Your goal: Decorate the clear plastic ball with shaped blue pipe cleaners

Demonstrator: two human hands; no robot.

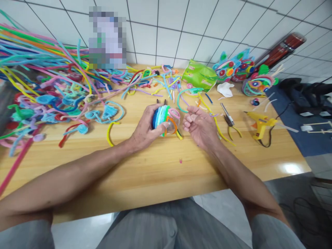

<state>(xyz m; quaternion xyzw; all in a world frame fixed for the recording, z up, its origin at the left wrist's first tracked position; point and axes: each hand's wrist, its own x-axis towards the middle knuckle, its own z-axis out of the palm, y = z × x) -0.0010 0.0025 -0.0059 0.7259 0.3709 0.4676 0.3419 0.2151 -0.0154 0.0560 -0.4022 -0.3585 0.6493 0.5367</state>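
My left hand (149,128) wraps around a small clear plastic cup (173,126) lying on its side. Rows of blue, light blue and green pipe cleaner circle the cup, and pink and orange loops sit near its right end. Just right of it, my right hand (201,126) is closed, with thumb and fingers pinched together. One end of a curved teal pipe cleaner (178,100) reaches these fingertips; whether they grip it I cannot tell. Two dark tips (161,102) show behind the cup. A yellow pipe cleaner (110,134) lies left of my left hand.
Heaps of pipe cleaners (64,93) cover the table's left side. At the back are a green packet (199,76) and decorated masks-like crafts (230,69). Pliers (229,121) and a yellow glue gun (260,124) with its cord lie on the right. A red flask (282,52) stands behind.
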